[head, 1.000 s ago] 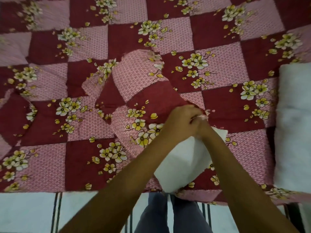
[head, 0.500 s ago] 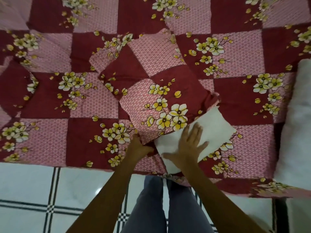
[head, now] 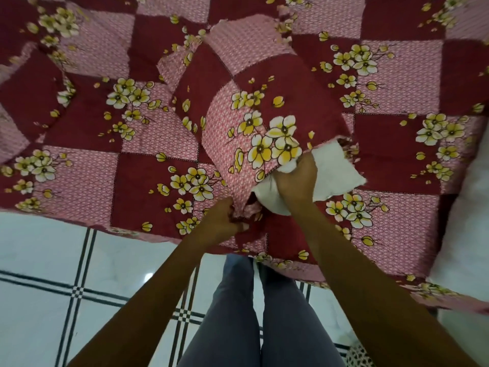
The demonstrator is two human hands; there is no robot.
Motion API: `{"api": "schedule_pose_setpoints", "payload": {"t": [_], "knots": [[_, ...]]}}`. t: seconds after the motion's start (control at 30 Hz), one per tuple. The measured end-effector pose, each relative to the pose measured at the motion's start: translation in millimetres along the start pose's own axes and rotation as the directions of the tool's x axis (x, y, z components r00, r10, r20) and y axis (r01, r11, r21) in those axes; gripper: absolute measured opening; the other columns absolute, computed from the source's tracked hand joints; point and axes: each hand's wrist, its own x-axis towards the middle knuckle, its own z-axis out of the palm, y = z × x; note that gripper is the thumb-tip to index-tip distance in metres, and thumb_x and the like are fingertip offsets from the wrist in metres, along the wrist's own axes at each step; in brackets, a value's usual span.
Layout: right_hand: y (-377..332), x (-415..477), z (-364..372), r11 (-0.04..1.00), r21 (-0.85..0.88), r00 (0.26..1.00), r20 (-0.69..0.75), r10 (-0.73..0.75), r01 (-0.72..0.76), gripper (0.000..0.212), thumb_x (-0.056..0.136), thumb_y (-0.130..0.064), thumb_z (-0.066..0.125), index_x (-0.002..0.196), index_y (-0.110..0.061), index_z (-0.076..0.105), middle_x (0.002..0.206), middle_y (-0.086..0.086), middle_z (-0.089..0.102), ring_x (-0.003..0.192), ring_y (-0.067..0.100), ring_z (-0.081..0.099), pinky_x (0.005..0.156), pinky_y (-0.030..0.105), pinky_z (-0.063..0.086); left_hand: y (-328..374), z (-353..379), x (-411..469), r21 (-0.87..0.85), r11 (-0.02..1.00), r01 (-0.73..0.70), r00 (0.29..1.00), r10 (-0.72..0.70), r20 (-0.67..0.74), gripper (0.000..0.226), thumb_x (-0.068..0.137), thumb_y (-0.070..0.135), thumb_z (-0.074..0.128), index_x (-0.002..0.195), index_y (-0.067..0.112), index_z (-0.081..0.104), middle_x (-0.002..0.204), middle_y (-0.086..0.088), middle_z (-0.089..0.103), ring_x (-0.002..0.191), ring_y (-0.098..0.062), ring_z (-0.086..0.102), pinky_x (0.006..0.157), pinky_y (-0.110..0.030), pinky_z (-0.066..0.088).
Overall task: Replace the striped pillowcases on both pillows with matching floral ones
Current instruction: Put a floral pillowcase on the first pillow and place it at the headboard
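Observation:
A floral pillowcase [head: 246, 102], maroon and pink checks with yellow-white flowers, covers most of a white pillow [head: 336, 173] lying on the bed. The pillow's bare near end sticks out of the case opening. My left hand [head: 225, 221] pinches the lower edge of the case opening at the bed's near edge. My right hand [head: 296, 181] presses on the bare pillow end, its fingers curled at the upper edge of the opening. No striped pillowcase is in view.
The bed sheet [head: 105, 160] has the same floral check pattern as the case. A second bare white pillow [head: 465, 221] lies at the bed's right edge. White floor tiles with black lines [head: 79, 287] and my legs [head: 259, 313] are below.
My right hand went from lying flat on the bare pillow end to gripping at the case opening. The left hand shifted right along the case edge. More of the pillow is covered.

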Motion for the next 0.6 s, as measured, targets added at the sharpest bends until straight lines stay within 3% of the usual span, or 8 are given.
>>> {"api": "schedule_pose_setpoints", "payload": {"t": [0.1, 0.23, 0.3, 0.37, 0.4, 0.47, 0.53, 0.6], "knots": [[30.9, -14.5, 6.7, 0.909, -0.383, 0.980, 0.166, -0.108, 0.165, 0.057, 0.069, -0.047, 0.071, 0.107, -0.005, 0.067, 0.103, 0.018, 0.067, 0.098, 0.043, 0.060, 0.077, 0.048, 0.054, -21.8, 7.2, -6.8, -0.015, 0.998, 0.068, 0.998, -0.067, 0.008, 0.063, 0.058, 0.024, 0.082, 0.115, 0.023, 0.056, 0.118, -0.005, 0.067, 0.109, -0.021, 0.065, 0.097, -0.047, 0.052], [53.8, -25.7, -15.7, 0.849, -0.463, 0.926, 0.371, -0.075, 0.254, 0.096, 0.054, -0.077, 0.070, 0.120, -0.009, 0.056, 0.130, 0.015, 0.050, 0.125, 0.035, 0.044, 0.099, 0.050, 0.039, -4.8, 17.7, -0.8, -0.037, 0.977, 0.208, 0.945, -0.210, -0.249, 0.092, 0.051, 0.028, 0.082, 0.131, 0.010, 0.040, 0.114, -0.006, 0.061, 0.112, -0.031, 0.060, 0.095, -0.044, 0.050], [67.5, -27.7, -42.0, 0.911, -0.357, 0.971, 0.193, -0.145, 0.207, 0.083, 0.066, -0.066, 0.072, 0.127, -0.012, 0.057, 0.137, 0.012, 0.048, 0.131, 0.027, 0.039, 0.107, 0.040, 0.032, 24.0, 27.1, 4.6, 0.078, 0.976, 0.202, 0.853, -0.136, -0.503, 0.094, 0.065, 0.023, 0.080, 0.141, 0.008, 0.027, 0.127, -0.012, 0.050, 0.121, -0.033, 0.049, 0.099, -0.044, 0.045], [90.0, -29.6, -66.4, 0.986, -0.147, 0.981, -0.190, 0.044, -0.073, 0.076, 0.073, -0.052, 0.079, 0.130, -0.008, 0.054, 0.133, 0.010, 0.050, 0.127, 0.023, 0.041, 0.108, 0.029, 0.032, 56.0, 36.5, 14.4, 0.407, 0.911, 0.067, 0.710, 0.243, -0.661, 0.079, 0.073, 0.026, 0.070, 0.140, 0.006, 0.034, 0.137, -0.015, 0.044, 0.126, -0.033, 0.044, 0.102, -0.049, 0.042], [96.7, -28.5, -75.9, 0.962, 0.035, 0.924, -0.269, 0.272, -0.272, 0.080, 0.072, -0.048, 0.083, 0.133, -0.010, 0.049, 0.131, 0.006, 0.049, 0.125, 0.020, 0.042, 0.106, 0.030, 0.035, 70.8, 43.6, 25.5, 0.550, 0.835, 0.001, 0.665, 0.410, -0.624, 0.070, 0.074, 0.028, 0.064, 0.137, 0.007, 0.041, 0.139, -0.015, 0.044, 0.128, -0.032, 0.043, 0.103, -0.050, 0.041], [103.5, -22.0, -84.1, 0.631, 0.531, 0.739, -0.011, 0.673, -0.566, 0.077, 0.065, -0.040, 0.089, 0.126, -0.014, 0.050, 0.116, -0.002, 0.055, 0.111, 0.018, 0.055, 0.094, 0.034, 0.049, 104.6, 63.8, 53.3, 0.744, 0.661, -0.098, 0.672, 0.595, -0.441, 0.058, 0.077, 0.033, 0.058, 0.130, 0.012, 0.050, 0.142, -0.012, 0.044, 0.132, -0.030, 0.040, 0.105, -0.049, 0.038], [104.0, -16.7, -87.4, 0.439, 0.632, 0.712, 0.270, 0.648, -0.638, 0.055, 0.064, -0.033, 0.087, 0.109, -0.013, 0.065, 0.099, 0.000, 0.065, 0.083, 0.018, 0.064, 0.066, 0.029, 0.051, 138.3, 86.5, 86.4, 0.878, 0.455, -0.149, 0.693, 0.681, -0.236, 0.054, 0.079, 0.036, 0.059, 0.128, 0.015, 0.054, 0.142, -0.010, 0.046, 0.131, -0.029, 0.043, 0.103, -0.047, 0.038], [100.5, -15.7, -86.1, 0.404, 0.678, 0.740, 0.317, 0.593, -0.614, 0.035, 0.076, -0.016, 0.078, 0.109, -0.011, 0.070, 0.104, 0.005, 0.072, 0.088, 0.021, 0.069, 0.072, 0.033, 0.054, 166.3, 101.4, 114.5, 0.963, 0.234, -0.133, 0.741, 0.669, -0.060, 0.054, 0.083, 0.041, 0.060, 0.130, 0.015, 0.052, 0.140, -0.009, 0.048, 0.126, -0.029, 0.045, 0.099, -0.046, 0.038]]}}
